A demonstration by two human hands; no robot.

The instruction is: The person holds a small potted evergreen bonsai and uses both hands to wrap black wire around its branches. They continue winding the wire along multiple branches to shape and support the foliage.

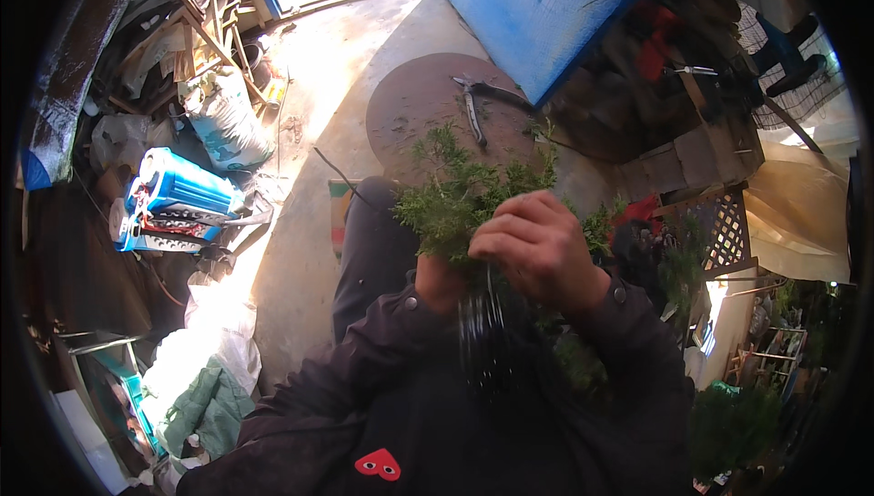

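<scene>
A leafy evergreen sprig bundle (pixel 447 195) is in front of me. My left hand (pixel 440 284) is under the foliage, its fingers mostly hidden, so its grip cannot be made out. My right hand (pixel 532 246) is at the right side of the foliage with fingers curled, pinching a thin shiny wire strand (pixel 489 281). Below it hangs a blurred loop of dark, shiny wire (pixel 481 339) against my dark jacket. Beyond the foliage, pruning shears (pixel 471 110) lie on a round brown board (pixel 410 103) among small green clippings.
A blue door (pixel 532 11) stands behind the board at the right. At the left are a blue plastic container (pixel 184 185), a filled sack (pixel 225 124) and wood scraps. Green branches (pixel 683 264) and a brown lattice (pixel 727 243) are at the right.
</scene>
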